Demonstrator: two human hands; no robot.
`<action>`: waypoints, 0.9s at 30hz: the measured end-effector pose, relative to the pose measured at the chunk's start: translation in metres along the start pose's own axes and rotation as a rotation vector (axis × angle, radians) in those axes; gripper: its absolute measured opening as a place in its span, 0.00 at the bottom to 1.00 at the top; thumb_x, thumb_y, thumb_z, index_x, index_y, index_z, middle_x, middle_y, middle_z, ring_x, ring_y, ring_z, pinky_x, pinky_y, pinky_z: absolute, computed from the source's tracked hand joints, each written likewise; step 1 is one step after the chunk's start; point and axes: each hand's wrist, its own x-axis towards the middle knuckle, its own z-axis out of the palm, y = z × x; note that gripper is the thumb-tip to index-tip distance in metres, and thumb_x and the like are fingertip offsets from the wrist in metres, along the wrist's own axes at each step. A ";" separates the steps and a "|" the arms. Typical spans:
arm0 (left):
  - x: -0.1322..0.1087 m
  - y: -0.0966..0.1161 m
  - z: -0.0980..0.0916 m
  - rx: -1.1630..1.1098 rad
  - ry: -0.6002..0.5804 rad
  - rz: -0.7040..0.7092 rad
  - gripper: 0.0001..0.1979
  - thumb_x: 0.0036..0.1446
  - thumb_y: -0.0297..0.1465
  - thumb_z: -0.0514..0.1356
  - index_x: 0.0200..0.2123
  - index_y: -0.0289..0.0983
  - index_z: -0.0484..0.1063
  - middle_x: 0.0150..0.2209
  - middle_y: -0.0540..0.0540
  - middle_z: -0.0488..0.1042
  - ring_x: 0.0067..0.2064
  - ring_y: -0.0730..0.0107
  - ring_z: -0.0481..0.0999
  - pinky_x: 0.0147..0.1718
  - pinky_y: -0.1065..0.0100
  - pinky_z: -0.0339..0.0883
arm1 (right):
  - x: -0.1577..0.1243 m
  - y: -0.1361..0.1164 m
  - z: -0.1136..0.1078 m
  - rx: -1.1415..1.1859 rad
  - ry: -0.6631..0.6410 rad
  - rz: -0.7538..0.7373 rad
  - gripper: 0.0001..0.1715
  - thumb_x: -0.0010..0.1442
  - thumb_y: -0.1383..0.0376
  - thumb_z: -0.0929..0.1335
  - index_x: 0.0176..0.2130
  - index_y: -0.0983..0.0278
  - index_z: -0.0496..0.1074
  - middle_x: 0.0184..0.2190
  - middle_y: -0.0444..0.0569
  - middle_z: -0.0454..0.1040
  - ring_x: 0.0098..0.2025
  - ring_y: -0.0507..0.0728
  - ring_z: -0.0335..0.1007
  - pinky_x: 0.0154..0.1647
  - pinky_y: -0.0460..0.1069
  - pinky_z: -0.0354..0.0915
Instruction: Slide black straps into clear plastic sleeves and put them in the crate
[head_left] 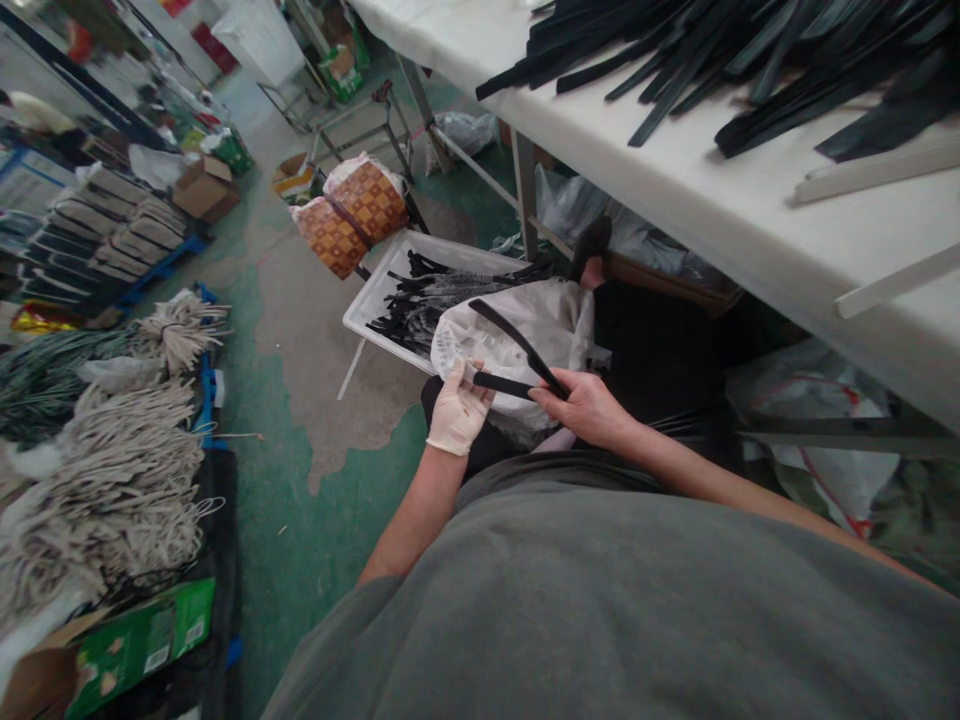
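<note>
My left hand, in a pale glove, is closed at one end of a black strip; a small whitish piece shows at its fingertips, too small to name. My bare right hand pinches the same strip farther along, where it bends back and its free part points up and left. Under both hands a white plastic bag rests on my lap. Just beyond the bag is a white tray holding many black strips.
To the right stands a white-topped table piled with black strips. A chair with a checked cushion is beyond the tray. Bundles of beige cords lie at left, near a green box. A person is at far left.
</note>
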 end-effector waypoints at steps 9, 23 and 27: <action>-0.002 -0.033 -0.008 0.169 -0.074 0.023 0.05 0.57 0.31 0.64 0.31 0.35 0.74 0.29 0.49 0.77 0.31 0.74 0.77 0.34 0.71 0.68 | 0.013 -0.018 0.005 -0.005 -0.111 0.077 0.17 0.62 0.55 0.63 0.31 0.64 0.71 0.20 0.42 0.69 0.20 0.50 0.60 0.22 0.45 0.54; -0.039 0.018 -0.050 0.353 -0.066 0.639 0.15 0.50 0.42 0.68 0.37 0.38 0.79 0.38 0.45 0.80 0.42 0.67 0.79 0.48 0.65 0.70 | 0.031 -0.070 0.029 -0.105 -0.523 -0.063 0.16 0.67 0.58 0.61 0.32 0.64 0.70 0.23 0.42 0.75 0.19 0.47 0.65 0.22 0.43 0.55; -0.050 0.050 -0.073 0.305 0.071 0.828 0.14 0.51 0.42 0.68 0.37 0.39 0.79 0.39 0.46 0.80 0.44 0.67 0.79 0.51 0.63 0.68 | 0.031 -0.075 0.036 -0.214 -0.589 -0.062 0.17 0.67 0.58 0.62 0.30 0.63 0.69 0.22 0.42 0.75 0.18 0.47 0.65 0.23 0.43 0.55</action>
